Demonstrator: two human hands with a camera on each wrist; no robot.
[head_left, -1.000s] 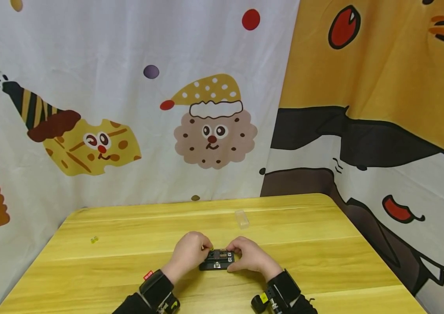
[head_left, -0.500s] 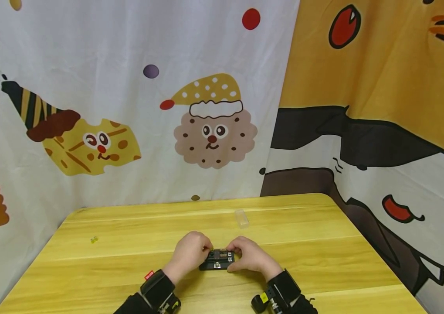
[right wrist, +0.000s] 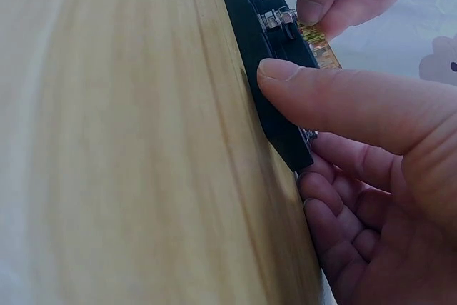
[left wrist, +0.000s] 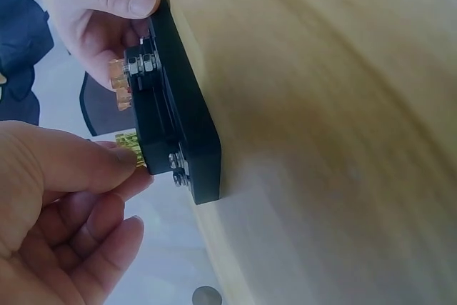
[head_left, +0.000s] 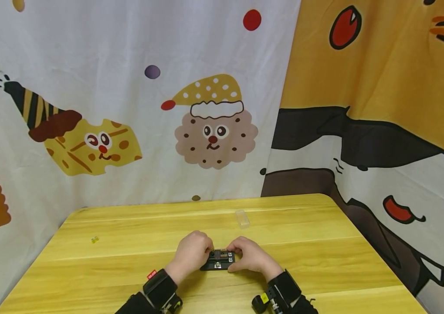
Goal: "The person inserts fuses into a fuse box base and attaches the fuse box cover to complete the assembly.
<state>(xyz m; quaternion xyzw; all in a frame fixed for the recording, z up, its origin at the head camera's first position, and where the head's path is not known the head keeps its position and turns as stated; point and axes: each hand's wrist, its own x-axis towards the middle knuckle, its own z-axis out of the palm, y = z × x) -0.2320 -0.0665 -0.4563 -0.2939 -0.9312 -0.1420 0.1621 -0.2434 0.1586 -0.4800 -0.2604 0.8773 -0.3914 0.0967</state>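
On the table lies a black fuse block point(head_left: 218, 264) with metal terminal bolts along its sides. My left hand point(head_left: 192, 251) pinches a yellow blade fuse point(left wrist: 126, 138) between thumb and index finger, at the top of the block near its left end. In the left wrist view, orange blade fuses point(left wrist: 119, 80) stand in the block further along. My right hand point(head_left: 251, 257) grips the right end of the block, its thumb on the near edge and its fingers at the far side. The fuse's lower part is hidden.
Beyond the hands, a small clear plastic box point(head_left: 242, 219) lies on the wooden table point(head_left: 304, 235). Small yellow pieces point(head_left: 95, 240) lie at the left. A printed cloth point(head_left: 120, 52) hangs behind the table.
My left hand has turned slightly and shifted a little at the block's left end, and its fingertips now cover the yellow fuse in the head view. The right hand keeps its grip.
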